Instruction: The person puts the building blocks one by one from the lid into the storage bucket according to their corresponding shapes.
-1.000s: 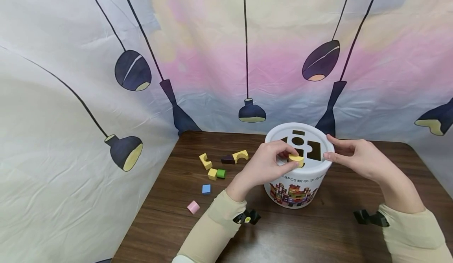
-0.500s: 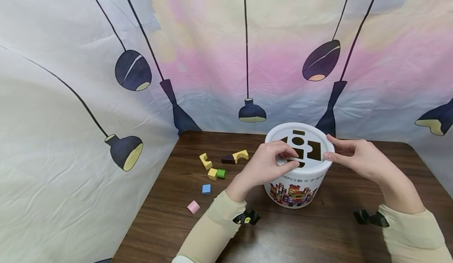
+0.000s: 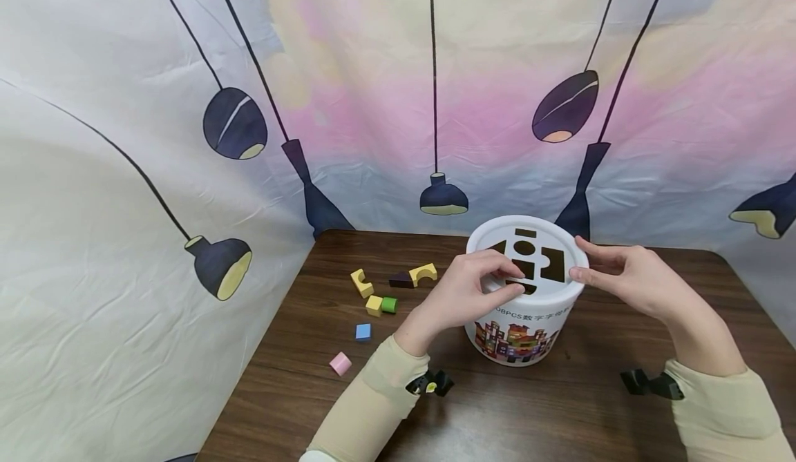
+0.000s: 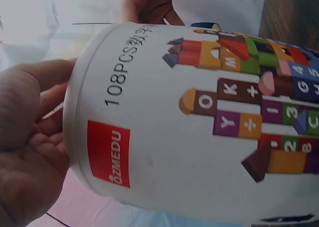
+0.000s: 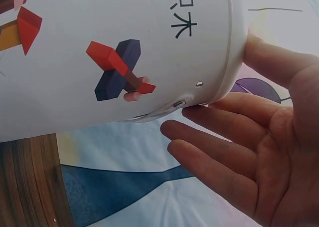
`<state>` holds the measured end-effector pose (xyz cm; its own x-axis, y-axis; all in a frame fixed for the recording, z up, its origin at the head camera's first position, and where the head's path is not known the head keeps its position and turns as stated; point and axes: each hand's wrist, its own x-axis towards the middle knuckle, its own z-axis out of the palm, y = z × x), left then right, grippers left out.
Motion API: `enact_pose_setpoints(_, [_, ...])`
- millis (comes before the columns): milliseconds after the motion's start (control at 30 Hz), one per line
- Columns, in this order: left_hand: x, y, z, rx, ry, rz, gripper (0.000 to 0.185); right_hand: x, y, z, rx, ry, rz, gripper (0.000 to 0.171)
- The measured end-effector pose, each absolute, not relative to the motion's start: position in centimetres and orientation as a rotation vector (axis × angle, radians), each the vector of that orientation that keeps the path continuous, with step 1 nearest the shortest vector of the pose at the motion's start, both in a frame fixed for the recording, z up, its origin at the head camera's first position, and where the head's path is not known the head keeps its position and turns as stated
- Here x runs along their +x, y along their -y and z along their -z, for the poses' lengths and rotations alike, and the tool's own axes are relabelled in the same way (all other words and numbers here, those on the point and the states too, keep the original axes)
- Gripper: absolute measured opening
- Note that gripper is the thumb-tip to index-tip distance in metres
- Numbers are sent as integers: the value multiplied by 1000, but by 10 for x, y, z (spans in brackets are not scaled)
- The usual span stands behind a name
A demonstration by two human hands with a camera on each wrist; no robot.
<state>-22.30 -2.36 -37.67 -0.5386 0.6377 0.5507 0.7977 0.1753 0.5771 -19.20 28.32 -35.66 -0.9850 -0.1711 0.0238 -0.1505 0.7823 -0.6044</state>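
- Head view: a white bucket with a shape-sorter lid stands upright on the brown counter, right of centre.
- The left hand rests on the near-left edge of the lid, its fingers curled over the cut-out holes; no block shows between them, so it appears to hold nothing.
- The right hand touches the right rim of the lid with fingertip and thumb; the right wrist view shows its other fingers straight and relaxed beside the bucket wall.
- Loose blocks lie well apart to the left: a yellow notched block, a dark block, a yellow arch, a small yellow cube touching a green piece, a blue cube and a pink block.
- Risk, as a judgement: both hands bear on the lid only, so a sideways push could tip or slide the bucket, or lift the lid if it sits loosely.
- A sleeve sweeping left could scatter the blocks toward the counter edge.
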Motion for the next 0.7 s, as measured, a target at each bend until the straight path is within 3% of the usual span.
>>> enact_pose_setpoints(300, [-223, 44, 379, -1427, 2190, 1423, 22, -193, -283, 357, -266, -2930, 994, 80])
enact_pose_setpoints(700, [-232, 103, 398, -1197, 2116, 1509, 19, -192, -283, 359, -252, -2923, 1009, 79])
